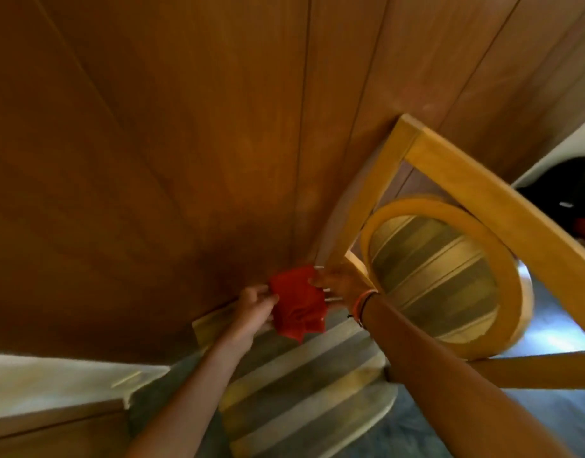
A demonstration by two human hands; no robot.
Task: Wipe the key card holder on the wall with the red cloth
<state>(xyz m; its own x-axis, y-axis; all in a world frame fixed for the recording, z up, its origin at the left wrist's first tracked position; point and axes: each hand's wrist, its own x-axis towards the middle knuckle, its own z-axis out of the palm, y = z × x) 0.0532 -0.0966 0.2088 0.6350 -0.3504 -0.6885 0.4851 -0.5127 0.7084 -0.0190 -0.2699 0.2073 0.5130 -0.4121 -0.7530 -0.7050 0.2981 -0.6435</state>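
Observation:
A crumpled red cloth (297, 305) hangs between both hands in front of a brown wood-panelled wall (185, 143). My left hand (254, 304) pinches its left edge. My right hand (337, 284), with thin bands on the wrist, grips its right edge with the fingers bent around it. No key card holder shows anywhere on the wall in this view.
A light wooden frame with a round ring and slatted disc (440, 276) stands close on the right, against the wall. Pale striped steps or slats (301, 385) lie below the hands. A white ledge (53, 381) is at lower left, a dark object (569, 196) at far right.

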